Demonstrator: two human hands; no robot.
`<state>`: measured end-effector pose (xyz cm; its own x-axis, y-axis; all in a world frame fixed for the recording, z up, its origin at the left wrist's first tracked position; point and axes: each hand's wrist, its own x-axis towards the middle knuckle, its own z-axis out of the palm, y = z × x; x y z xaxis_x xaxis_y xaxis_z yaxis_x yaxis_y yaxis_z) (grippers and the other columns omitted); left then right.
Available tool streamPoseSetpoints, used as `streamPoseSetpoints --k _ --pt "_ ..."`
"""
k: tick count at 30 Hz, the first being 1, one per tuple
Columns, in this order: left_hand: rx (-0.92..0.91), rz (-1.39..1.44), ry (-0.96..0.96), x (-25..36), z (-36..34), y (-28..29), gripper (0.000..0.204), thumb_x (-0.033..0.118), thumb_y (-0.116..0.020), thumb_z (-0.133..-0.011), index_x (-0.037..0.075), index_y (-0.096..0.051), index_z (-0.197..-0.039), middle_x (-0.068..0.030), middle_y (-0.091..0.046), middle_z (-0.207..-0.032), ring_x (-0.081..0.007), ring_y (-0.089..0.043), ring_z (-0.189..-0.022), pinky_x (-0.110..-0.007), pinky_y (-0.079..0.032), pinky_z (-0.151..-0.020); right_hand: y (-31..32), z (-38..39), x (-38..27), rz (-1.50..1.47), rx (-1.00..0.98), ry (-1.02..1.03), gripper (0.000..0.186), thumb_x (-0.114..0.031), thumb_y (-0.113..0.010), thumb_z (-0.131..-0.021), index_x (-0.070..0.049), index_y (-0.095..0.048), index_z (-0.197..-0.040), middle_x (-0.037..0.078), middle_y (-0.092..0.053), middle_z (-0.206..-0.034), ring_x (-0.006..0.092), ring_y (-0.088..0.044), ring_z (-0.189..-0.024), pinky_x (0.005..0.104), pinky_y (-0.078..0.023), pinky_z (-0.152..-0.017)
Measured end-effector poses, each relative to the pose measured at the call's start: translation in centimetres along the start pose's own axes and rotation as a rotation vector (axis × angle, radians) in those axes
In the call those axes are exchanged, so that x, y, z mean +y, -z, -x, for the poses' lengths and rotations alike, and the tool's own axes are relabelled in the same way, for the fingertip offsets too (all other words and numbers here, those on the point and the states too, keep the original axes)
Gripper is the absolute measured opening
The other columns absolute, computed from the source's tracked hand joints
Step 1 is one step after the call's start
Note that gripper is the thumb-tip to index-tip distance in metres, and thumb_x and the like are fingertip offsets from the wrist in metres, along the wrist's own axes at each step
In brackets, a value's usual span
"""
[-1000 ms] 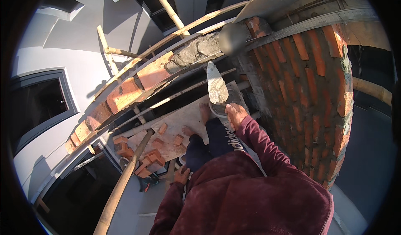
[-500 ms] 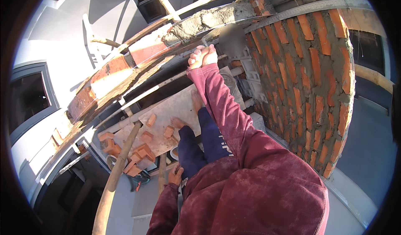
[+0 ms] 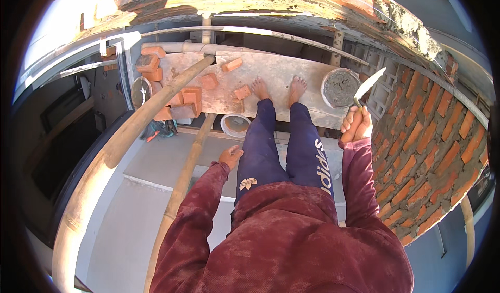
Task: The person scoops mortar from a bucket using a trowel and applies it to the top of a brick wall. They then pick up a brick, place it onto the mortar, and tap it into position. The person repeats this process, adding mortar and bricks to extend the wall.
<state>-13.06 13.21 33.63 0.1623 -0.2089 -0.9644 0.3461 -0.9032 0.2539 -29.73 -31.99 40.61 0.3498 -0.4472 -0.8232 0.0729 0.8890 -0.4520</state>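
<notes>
My right hand is closed around the handle of a trowel, its pointed blade slanting up and away. Just left of the blade, a round bucket of grey mortar stands on the plank platform; the trowel appears apart from the mortar. Beside my left thigh hangs my left hand, holding nothing, its fingers loosely apart. A pale bucket with some liquid in it is the nearest container to that hand. My bare feet are on the platform.
Loose orange bricks lie and stack at the platform's left. Bamboo poles cross the left side. A brick wall with mortar joints rises at right. Ahead runs a wall top with a string line above. Another bucket stands far left.
The view has swung downward and right. My right hand has come back from the wall top to beside the mortar bucket, where the trowel now shows plainly. My left hand stays near my thigh.
</notes>
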Motion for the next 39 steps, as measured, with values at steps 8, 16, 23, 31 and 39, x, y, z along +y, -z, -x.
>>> streamPoseSetpoints --k 8,16,23,31,39 --pt "0.291 0.278 0.155 -9.2 -13.7 0.1 0.058 0.031 -0.068 -0.087 -0.003 -0.052 -0.132 -0.0142 -0.064 -0.118 -0.0215 -0.063 -0.106 -0.031 -0.049 -0.086 22.9 -8.6 6.3 1.971 0.764 0.147 0.04 -0.025 -0.06 -0.085 0.004 -0.055 -0.113 0.025 -0.065 -0.094 0.0435 -0.063 -0.087 0.0472 -0.05 -0.078" --pt "0.707 0.624 0.562 -26.0 -29.9 20.3 0.071 0.047 -0.062 -0.09 0.007 -0.038 -0.143 -0.0118 -0.055 -0.12 -0.0267 -0.056 -0.107 -0.035 -0.049 -0.084 33.4 -8.4 5.2 1.964 0.781 0.084 0.048 -0.036 -0.06 -0.087 0.001 -0.056 -0.118 0.02 -0.065 -0.105 0.0364 -0.064 -0.089 0.0456 -0.049 -0.08" --pt "0.831 0.9 0.567 -29.6 -40.5 23.7 0.073 0.048 -0.068 -0.083 0.003 -0.045 -0.135 -0.0106 -0.05 -0.131 -0.0289 -0.059 -0.105 -0.045 -0.051 -0.083 36.6 -8.5 5.0 1.811 0.798 0.065 0.037 -0.03 -0.06 -0.088 0.001 -0.053 -0.107 0.016 -0.06 -0.098 0.0289 -0.06 -0.082 0.0406 -0.048 -0.074" --pt "0.873 1.164 0.368 -28.6 -40.3 24.7 0.058 0.044 -0.067 -0.081 0.009 -0.053 -0.126 -0.0102 -0.058 -0.117 -0.0255 -0.062 -0.094 -0.047 -0.052 -0.079 33.3 -9.2 3.7 1.872 0.681 0.008 0.031 -0.026 -0.06 -0.087 0.0 -0.049 -0.1 0.013 -0.053 -0.085 0.0242 -0.055 -0.073 0.0362 -0.047 -0.065" --pt "0.184 1.817 -0.053 -7.6 -12.4 9.5 0.083 0.059 -0.059 -0.079 0.013 -0.036 -0.145 -0.017 -0.042 -0.143 -0.0409 -0.046 -0.123 -0.057 -0.043 -0.095 12.7 -2.5 2.3 1.731 0.131 -0.007 0.033 -0.028 -0.062 -0.088 -0.001 -0.045 -0.097 0.011 -0.05 -0.071 0.021 -0.052 -0.064 0.0355 -0.045 -0.059"
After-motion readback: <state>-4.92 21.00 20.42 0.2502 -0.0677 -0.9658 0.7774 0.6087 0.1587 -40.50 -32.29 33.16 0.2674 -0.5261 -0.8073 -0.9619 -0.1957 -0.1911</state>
